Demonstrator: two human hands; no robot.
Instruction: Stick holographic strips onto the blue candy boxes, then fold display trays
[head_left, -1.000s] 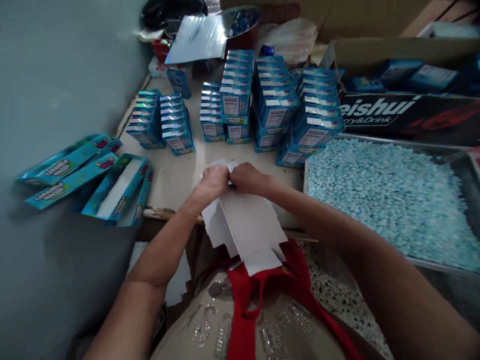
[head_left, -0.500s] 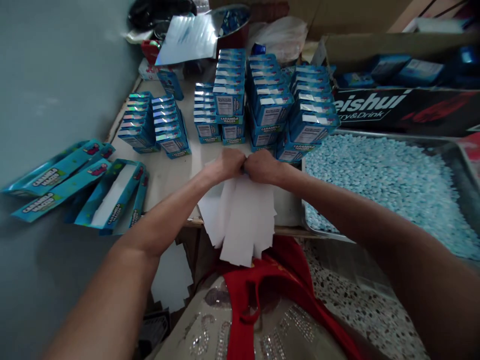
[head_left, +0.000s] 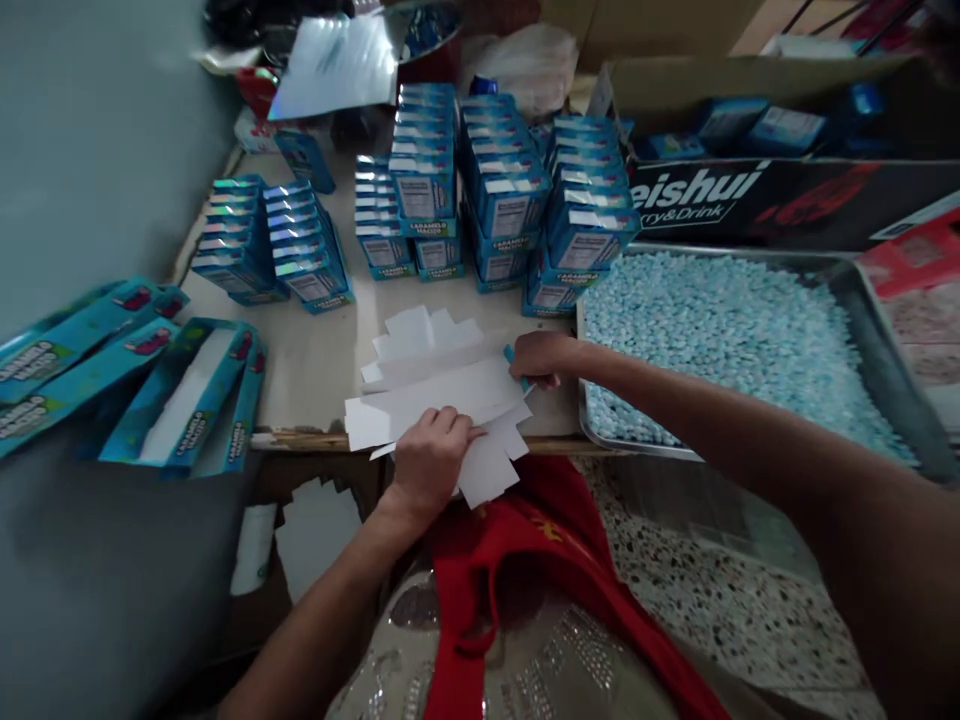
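White-faced cut cardboard box blanks (head_left: 427, 340) lie spread on the table in front of me, their stepped flaps showing. Across them slants the upper blank (head_left: 420, 395), with a bit of blue at its right end. My right hand (head_left: 541, 358) is closed on that end, its fingers curled around the cardboard. Near the table's front edge, my left hand (head_left: 435, 450) is closed at the lower edge of the same blank, the fingers bent over it. Part of the blanks is hidden beneath my left hand and wrist.
Blue candy boxes (head_left: 502, 205) stand stacked behind the blanks. Longer blue sleeves (head_left: 187, 400) sit at the left edge. At right, a metal tray (head_left: 885, 370) holds pale blue candies, before a black-printed carton (head_left: 697, 205). More white blanks (head_left: 315, 535) are below the table.
My hands, together at the blanks' far end before, have parted. The left came down toward the table edge, the right moved slightly right. The upper blank now lies crosswise; the view shifted right.
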